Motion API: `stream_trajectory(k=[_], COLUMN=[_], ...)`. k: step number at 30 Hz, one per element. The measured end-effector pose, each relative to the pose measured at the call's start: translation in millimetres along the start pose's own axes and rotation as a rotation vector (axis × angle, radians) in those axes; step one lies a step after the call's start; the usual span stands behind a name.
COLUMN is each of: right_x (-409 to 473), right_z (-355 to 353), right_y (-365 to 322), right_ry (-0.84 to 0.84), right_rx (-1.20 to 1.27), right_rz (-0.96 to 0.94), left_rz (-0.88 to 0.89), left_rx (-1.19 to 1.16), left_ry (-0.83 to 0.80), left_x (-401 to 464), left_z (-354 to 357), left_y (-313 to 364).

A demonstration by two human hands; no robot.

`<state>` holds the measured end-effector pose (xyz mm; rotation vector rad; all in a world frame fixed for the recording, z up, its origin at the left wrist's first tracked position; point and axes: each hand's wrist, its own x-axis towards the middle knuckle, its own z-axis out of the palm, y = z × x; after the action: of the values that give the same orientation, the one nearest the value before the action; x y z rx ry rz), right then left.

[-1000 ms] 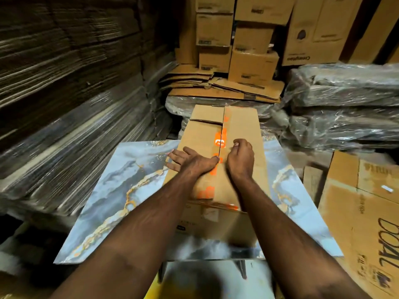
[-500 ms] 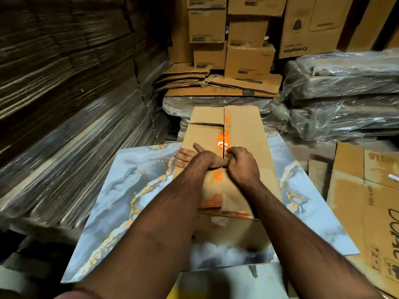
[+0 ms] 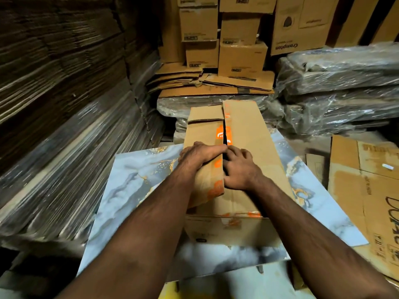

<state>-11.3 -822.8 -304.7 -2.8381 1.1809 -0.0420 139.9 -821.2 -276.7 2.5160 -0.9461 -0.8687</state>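
Observation:
A long brown cardboard box with orange print lies lengthwise on a marble-patterned tabletop. Its two top flaps meet along a dark seam down the middle. My left hand lies across the left flap, thumb reaching the seam and fingers at the flap's outer edge. That flap's near end stands slightly raised. My right hand rests flat on the right flap, its fingertips at the seam beside my left thumb.
Plastic-wrapped stacks of flattened cardboard wall the left side. Wrapped bundles lie at the right, with stacked cartons and loose flattened sheets behind the box. Flattened printed cartons lean at the right of the table.
My left hand has turned so its fingers no longer spread over the left flap. My right hand has opened from a curled pose to flat. The left flap's near end now sits higher.

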Motion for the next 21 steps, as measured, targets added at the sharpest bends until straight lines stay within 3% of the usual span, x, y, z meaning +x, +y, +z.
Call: stream_trajectory(k=[3,7,12,21], right_x=[6,12,-1,-48], right_z=[-8,-28,-48,-86], right_y=[-5,-14,-16,-23], right_ry=[-0.244,-0.323,-0.162,0.181], right_rx=[-0.092,-0.03,0.082,-0.062], right_rz=[0.014,0.043,-0.034,-0.094], left_rz=[-0.006,0.003,0.105,0.171], left_rx=[-0.05,-0.065,-0.115,-0.214], left_ry=[0.006,0.008,-0.059,-0.148], left_x=[26,37,-12,-41], left_z=[10,13,-21,-40], left_y=[-5,-8,-10,-5])
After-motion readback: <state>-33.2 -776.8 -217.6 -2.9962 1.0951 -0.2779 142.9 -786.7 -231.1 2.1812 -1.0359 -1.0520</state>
